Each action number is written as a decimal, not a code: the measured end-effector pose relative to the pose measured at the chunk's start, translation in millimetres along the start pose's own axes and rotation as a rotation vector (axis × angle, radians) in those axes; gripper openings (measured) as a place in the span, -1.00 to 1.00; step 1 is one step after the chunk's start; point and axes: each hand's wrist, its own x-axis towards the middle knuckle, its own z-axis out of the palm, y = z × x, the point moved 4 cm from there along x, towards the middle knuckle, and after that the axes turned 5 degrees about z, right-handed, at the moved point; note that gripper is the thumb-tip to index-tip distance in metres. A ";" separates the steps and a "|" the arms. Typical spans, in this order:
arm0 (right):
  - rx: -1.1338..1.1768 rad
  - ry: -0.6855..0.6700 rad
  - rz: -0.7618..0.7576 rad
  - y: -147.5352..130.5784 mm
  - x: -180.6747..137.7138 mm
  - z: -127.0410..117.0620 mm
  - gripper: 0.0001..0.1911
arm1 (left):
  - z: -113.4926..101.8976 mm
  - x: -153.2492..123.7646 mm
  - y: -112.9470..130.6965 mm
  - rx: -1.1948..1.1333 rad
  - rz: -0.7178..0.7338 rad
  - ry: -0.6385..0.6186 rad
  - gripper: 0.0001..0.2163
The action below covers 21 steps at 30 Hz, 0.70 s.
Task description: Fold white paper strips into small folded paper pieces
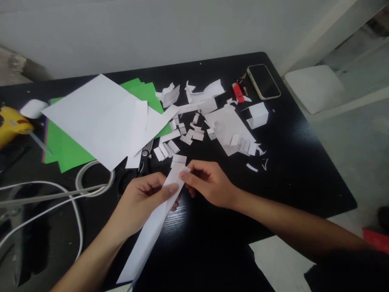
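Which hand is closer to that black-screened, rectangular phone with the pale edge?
Right. The right hand is below and left of the phone in the picture; the left hand is farther away, off to the left beyond the right hand.

It seems a home craft corner: beyond the hands (144, 196) (214, 184) are paper scraps (198, 135) and a plain wall (158, 36), to their left a glue gun (12, 123)
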 end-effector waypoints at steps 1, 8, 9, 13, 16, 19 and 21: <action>0.015 -0.012 0.012 0.5 0.2 0.6 -0.61 | 0.2 -0.1 0.5 0.003 0.007 0.002 -0.72; -0.018 -0.062 0.027 -1.5 -1.4 2.1 -0.63 | -0.5 0.5 -2.0 -0.015 -0.014 0.014 -0.72; -0.020 -0.044 0.020 -2.1 -1.5 1.2 -0.63 | -0.7 0.3 -2.8 -0.025 -0.026 0.007 -0.73; -0.027 0.004 -0.003 -2.8 -1.4 -1.1 -0.62 | -0.7 -0.7 -1.9 -0.035 -0.043 -0.026 -0.74; -0.028 0.010 -0.013 -2.6 -1.7 -0.9 -0.63 | -0.2 -0.6 1.1 -0.018 -0.021 -0.030 -0.71; -0.008 0.013 -0.022 -3.1 -2.2 -0.4 -0.64 | 0.0 -0.3 0.1 -0.053 -0.036 -0.021 -0.74; 0.013 0.024 -0.036 -4.0 -2.2 -0.6 -0.65 | 0.4 -0.4 -1.9 -0.083 -0.063 -0.032 -0.76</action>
